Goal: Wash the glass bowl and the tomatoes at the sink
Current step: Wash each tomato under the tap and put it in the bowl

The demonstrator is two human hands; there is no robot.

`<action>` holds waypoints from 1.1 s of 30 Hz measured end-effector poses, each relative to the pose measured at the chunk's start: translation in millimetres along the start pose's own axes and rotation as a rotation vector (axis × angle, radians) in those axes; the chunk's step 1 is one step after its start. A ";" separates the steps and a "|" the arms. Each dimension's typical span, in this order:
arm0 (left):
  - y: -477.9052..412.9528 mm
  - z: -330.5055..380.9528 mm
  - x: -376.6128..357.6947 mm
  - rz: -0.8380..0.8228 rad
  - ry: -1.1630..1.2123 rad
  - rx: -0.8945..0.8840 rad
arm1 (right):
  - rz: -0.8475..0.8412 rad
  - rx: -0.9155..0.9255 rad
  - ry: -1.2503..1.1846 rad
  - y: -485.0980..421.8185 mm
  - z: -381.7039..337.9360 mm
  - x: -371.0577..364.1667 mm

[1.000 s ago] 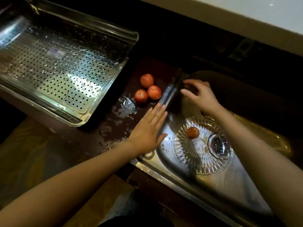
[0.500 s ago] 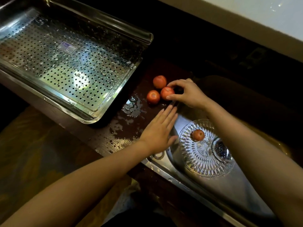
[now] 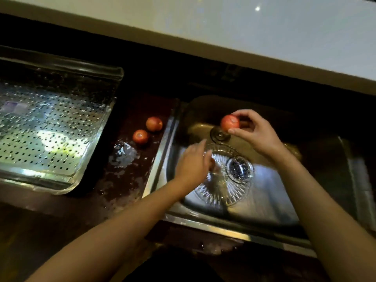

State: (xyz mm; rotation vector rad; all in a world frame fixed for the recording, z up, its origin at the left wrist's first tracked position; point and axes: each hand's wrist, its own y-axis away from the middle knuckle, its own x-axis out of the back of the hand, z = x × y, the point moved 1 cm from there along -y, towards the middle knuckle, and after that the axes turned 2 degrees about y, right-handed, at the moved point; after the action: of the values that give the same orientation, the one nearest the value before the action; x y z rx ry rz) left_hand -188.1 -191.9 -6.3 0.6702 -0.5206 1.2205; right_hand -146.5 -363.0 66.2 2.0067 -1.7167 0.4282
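The right hand [image 3: 257, 133] now pinches a tomato [image 3: 230, 123] between thumb and fingertips and holds it in the air above the sink [image 3: 272, 202], toward twelve o'clock of the glass bowl [image 3: 221, 192]; half a second ago that hand was out over the dark wet counter [image 3: 124, 165], closing on this tomato where it lay with two others; only two tomatoes remain there now, one [image 3: 154, 124] at about one o'clock of the other [image 3: 140, 136], just beside it and close to the sink's left rim. The left hand [image 3: 193, 165], which lay flat on the counter edge with fingers stretched out before, has moved into the basin and reaches down into the bowl from its nine o'clock side; its fingers curl inward, but motion blur and the hand's own back hide whether they grip anything; the tomato seen in the bowl earlier is covered by this hand, so I cannot tell where it sits. The bowl rests on the sink floor, with the drain strainer [image 3: 239, 168] showing through its glass at about one o'clock; the perforated steel tray [image 3: 50, 127] lies on the counter at nine o'clock, well apart from the sink.
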 end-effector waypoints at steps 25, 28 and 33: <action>-21.5 281.2 -209.3 -0.883 0.976 0.304 | 1.063 -0.580 -1.048 154.9 166.4 158.4; -23.2 282.6 -212.6 -0.880 0.938 0.248 | 1.017 -0.594 -0.952 152.3 175.5 153.1; -26.6 283.2 -215.4 -0.903 0.773 0.072 | 0.973 -0.649 -0.790 144.6 176.4 150.7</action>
State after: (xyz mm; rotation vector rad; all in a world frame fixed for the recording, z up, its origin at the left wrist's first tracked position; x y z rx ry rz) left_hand -223.5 -544.0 39.2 0.3620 0.4525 0.5466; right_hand -273.6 -599.6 15.5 0.7815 -2.7593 -0.6785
